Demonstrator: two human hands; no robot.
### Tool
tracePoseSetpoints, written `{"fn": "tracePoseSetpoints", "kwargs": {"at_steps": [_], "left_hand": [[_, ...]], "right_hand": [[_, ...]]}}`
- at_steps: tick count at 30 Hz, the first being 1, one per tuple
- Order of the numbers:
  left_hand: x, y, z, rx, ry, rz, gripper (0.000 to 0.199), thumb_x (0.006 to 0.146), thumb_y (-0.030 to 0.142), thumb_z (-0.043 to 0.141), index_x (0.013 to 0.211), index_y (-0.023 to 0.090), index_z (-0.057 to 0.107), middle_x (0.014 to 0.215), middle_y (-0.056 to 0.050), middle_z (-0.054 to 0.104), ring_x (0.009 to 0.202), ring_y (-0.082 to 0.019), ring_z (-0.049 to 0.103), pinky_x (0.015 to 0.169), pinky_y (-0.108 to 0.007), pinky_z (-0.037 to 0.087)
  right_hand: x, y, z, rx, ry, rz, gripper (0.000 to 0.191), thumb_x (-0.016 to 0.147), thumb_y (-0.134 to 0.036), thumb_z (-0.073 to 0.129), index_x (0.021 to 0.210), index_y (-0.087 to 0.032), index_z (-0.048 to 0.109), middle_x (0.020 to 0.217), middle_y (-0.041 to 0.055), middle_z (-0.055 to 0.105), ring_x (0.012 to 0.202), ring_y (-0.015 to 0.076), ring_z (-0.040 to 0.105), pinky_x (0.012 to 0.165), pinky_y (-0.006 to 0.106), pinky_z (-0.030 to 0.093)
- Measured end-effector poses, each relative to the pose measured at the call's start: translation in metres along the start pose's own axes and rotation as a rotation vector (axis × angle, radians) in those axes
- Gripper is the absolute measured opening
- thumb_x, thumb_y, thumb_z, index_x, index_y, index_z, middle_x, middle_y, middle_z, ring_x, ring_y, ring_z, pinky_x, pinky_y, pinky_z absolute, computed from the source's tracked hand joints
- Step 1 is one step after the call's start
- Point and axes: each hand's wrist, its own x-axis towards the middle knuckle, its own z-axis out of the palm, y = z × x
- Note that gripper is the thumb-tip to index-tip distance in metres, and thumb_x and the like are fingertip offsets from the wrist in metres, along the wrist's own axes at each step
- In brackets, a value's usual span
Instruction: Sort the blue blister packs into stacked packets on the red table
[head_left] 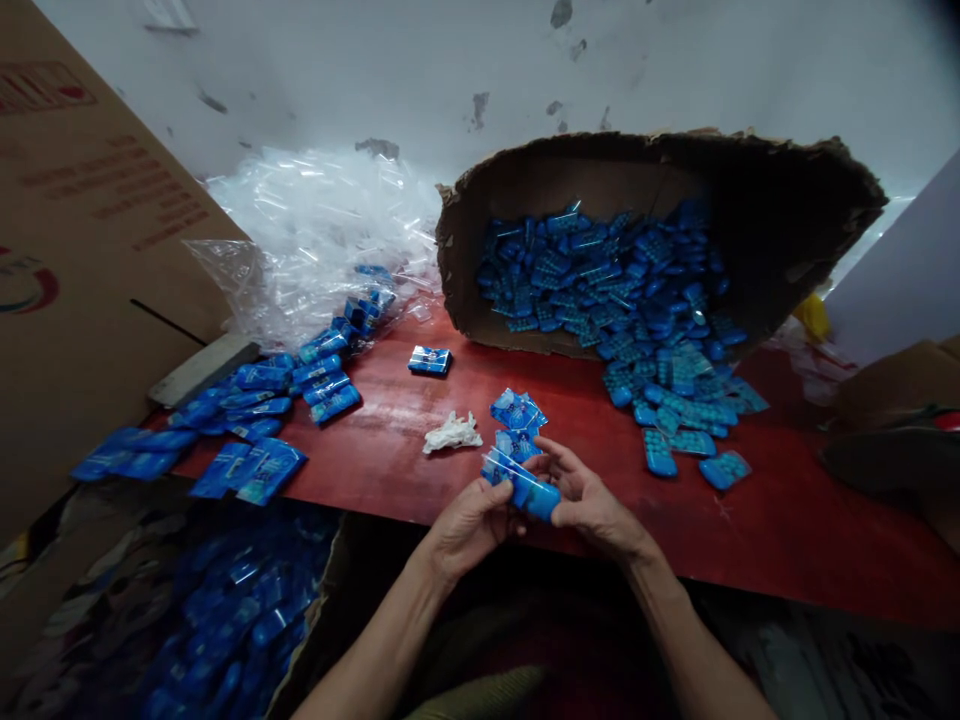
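Just over the table's front edge, both hands hold a small blue item in transparent wrap. My left hand pinches its left end between thumb and fingers. At the other end, the thumb and fingers of my right hand close round it. Right behind the hands lie several flat blue printed cards, partly hidden by the held packet. A crumpled white wad is to their left. Farther back sits a small stack of blue cards.
An open carton on its side spills blue packs onto the red table. Transparent bags pile up at back left, near wrapped blue packs. Below the left edge, a box holds more packs. A large carton stands left.
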Motion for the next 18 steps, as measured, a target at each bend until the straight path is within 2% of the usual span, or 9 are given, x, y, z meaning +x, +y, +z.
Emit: {"fn": "tracePoseSetpoints", "kwargs": {"at_steps": [3,6,11,14,18], "left_hand": [[0.002,-0.005,-0.002,0.019,-0.032,-0.010,0.017,0.070,0.021,0.060,0.084,0.012,0.060,0.069,-0.004,0.059,0.058,-0.010,0.053,0.053,-0.022,0.040],[0.003,-0.009,-0.002,-0.001,-0.002,0.005,0.016,0.071,0.024,0.060,0.082,0.012,0.060,0.067,-0.003,0.059,0.055,-0.009,0.051,0.053,-0.022,0.039],[0.002,-0.015,0.004,-0.039,0.040,0.049,0.028,0.070,0.026,0.061,0.095,0.014,0.060,0.070,-0.003,0.060,0.057,-0.009,0.051,0.052,-0.021,0.037],[0.002,-0.020,0.007,-0.070,0.083,0.074,0.031,0.072,0.027,0.060,0.099,0.014,0.059,0.077,-0.005,0.061,0.059,-0.009,0.052,0.053,-0.021,0.038],[0.002,-0.025,0.014,-0.081,0.119,0.092,0.030,0.074,0.029,0.057,0.100,0.014,0.059,0.084,-0.007,0.062,0.064,-0.010,0.053,0.054,-0.021,0.039]], "right_hand": [[0.003,-0.002,0.002,-0.041,-0.043,0.097,0.078,0.054,-0.012,0.073,0.121,-0.035,0.040,0.110,0.0003,0.045,0.091,0.0147,0.051,0.079,0.029,0.043],[0.004,-0.002,0.005,-0.014,-0.059,0.100,0.077,0.056,-0.011,0.071,0.122,-0.036,0.040,0.110,-0.0004,0.043,0.089,0.0138,0.050,0.075,0.028,0.045],[0.008,0.011,0.006,0.099,-0.067,0.102,0.073,0.060,-0.014,0.068,0.122,-0.036,0.038,0.109,0.0011,0.044,0.072,0.0118,0.053,0.059,0.027,0.049],[0.009,0.021,0.007,0.107,-0.012,0.079,0.068,0.063,-0.018,0.067,0.123,-0.034,0.038,0.106,0.0018,0.046,0.066,0.0098,0.052,0.052,0.024,0.048],[0.006,0.025,0.009,0.094,0.058,0.042,0.069,0.065,-0.023,0.066,0.126,-0.032,0.033,0.103,0.0027,0.047,0.068,0.0104,0.051,0.047,0.019,0.045]]}}
